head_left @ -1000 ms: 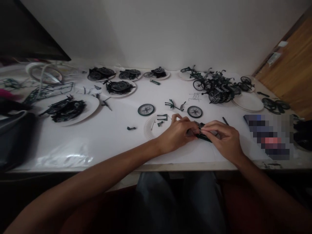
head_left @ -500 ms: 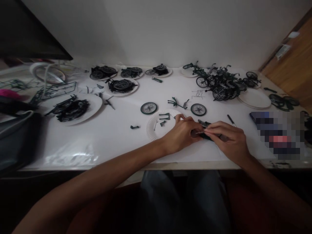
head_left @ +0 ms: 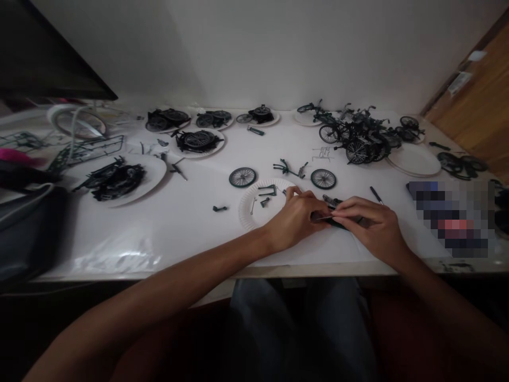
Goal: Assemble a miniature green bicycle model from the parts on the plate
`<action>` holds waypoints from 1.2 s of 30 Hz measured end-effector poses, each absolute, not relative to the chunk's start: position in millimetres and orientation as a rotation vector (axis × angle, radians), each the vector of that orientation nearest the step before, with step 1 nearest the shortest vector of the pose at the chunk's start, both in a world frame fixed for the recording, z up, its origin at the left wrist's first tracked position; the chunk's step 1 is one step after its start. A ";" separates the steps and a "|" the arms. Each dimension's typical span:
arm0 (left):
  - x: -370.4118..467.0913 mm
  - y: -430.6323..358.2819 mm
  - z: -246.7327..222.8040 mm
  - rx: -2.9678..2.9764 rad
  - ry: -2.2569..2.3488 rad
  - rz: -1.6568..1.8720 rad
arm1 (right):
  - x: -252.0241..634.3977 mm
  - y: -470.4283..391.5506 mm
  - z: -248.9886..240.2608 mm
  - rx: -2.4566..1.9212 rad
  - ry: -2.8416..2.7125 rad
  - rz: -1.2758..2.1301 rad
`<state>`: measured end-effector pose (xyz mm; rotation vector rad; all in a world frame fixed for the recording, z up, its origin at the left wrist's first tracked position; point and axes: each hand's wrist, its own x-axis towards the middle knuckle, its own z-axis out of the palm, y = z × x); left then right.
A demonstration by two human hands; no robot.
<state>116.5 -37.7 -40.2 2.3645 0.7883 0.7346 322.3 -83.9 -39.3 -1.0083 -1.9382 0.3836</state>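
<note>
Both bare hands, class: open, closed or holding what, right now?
Left hand: curled at a dark green elongated part; grip cannot be told.
Right hand: closed, pinching a thin silvery rod.

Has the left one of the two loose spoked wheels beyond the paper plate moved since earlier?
No. Against the paper plate, the left spoked wheel lies in the same place; the whole view shifted slightly.

In the right hand (head_left: 369, 220), the thin rod (head_left: 324, 217) is silver-grey. Beyond the hands, two toy bicycle wheels (head_left: 323, 179) are dark green with grey spokes. Beside the left hand (head_left: 295, 218), the paper plate (head_left: 245, 209) is white, with ribbed rim.
</note>
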 end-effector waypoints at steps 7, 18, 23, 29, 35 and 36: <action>114.8 -37.3 -42.0 2.429 0.729 0.831 | 320.3 -83.0 -38.0 -1.081 -1.832 0.438; 118.4 -34.4 -33.5 2.448 0.657 1.249 | 318.6 -68.9 -16.3 -1.261 -1.270 1.076; 118.4 -33.8 -32.3 2.375 0.697 1.229 | 316.4 -65.9 -17.2 -1.238 -1.127 1.246; 118.3 -35.1 -32.3 2.351 0.717 1.171 | 317.7 -65.7 -17.5 -1.279 -1.125 1.271; 117.7 -36.3 -32.0 2.295 0.785 1.112 | 317.6 -66.1 -19.6 -1.282 -1.202 1.247; 117.6 -36.3 -31.8 2.293 0.790 1.101 | 317.1 -66.4 -19.5 -1.287 -1.210 1.240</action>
